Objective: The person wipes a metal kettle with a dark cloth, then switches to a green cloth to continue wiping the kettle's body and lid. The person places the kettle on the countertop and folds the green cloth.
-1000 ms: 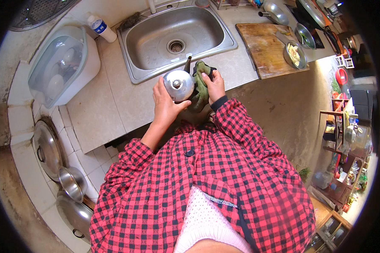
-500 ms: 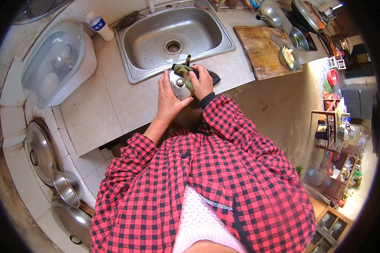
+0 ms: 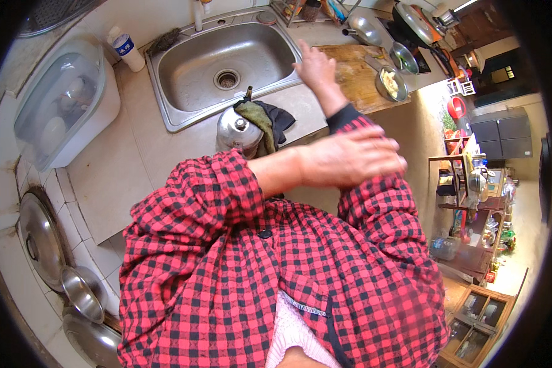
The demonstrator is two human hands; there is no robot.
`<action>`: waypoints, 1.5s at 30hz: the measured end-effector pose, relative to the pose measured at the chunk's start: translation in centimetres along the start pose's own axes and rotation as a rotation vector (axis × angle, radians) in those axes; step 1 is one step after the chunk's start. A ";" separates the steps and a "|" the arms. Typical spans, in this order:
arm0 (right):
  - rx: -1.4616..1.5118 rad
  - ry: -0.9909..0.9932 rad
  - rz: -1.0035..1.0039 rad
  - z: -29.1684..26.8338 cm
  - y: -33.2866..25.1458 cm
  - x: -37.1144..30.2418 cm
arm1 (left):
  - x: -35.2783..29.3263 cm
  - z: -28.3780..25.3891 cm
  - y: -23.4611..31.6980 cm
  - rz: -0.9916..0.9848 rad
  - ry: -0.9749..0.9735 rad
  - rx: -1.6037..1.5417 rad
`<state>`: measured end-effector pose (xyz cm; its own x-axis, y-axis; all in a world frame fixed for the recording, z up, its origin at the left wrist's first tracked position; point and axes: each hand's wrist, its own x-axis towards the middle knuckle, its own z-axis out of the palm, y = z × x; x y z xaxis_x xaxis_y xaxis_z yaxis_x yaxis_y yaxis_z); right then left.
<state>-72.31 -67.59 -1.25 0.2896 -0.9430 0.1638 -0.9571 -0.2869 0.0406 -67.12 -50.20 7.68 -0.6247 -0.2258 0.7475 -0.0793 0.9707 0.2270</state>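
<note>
My left hand (image 3: 348,158) reaches across my body and lies over my right sleeve (image 3: 377,199). Its fingers are stretched out and slightly blurred; whether they press on the cloth I cannot tell. My right hand (image 3: 318,70) is open and empty, held out between the sink's right rim and the cutting board. A silver metal kettle (image 3: 232,130) stands at the counter's front edge, just beyond my left forearm, which hides its lower part. A green and black cloth (image 3: 260,116) is draped over its right side.
The steel sink (image 3: 193,101) lies behind the kettle. To the right, a wooden cutting board (image 3: 348,70) bears a metal bowl (image 3: 400,93) of pale food pieces. A lidded plastic tub (image 3: 98,119) and a white bottle (image 3: 129,54) stand on the left.
Both hands have let go of the kettle. My right hand has moved away to the upper right, and my left hand has crossed over to the right sleeve.
</note>
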 end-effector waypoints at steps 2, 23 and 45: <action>-0.148 0.000 0.062 -0.8 3.5 1.6 | 2.1 -0.7 2.5 0.052 0.049 -0.113; 1.374 -0.165 0.113 1.7 -5.2 -12.0 | -19.2 -3.3 0.7 -1.268 0.125 0.344; 1.162 -0.057 -0.039 4.2 -9.4 -14.8 | -20.8 -0.2 0.1 -1.210 0.407 0.264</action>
<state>-67.56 -51.68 -8.17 0.3473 -0.9277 0.1368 -0.3712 -0.2700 -0.8884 -53.95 -45.40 -7.75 0.2250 -0.9266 0.3014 -0.6011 0.1115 0.7914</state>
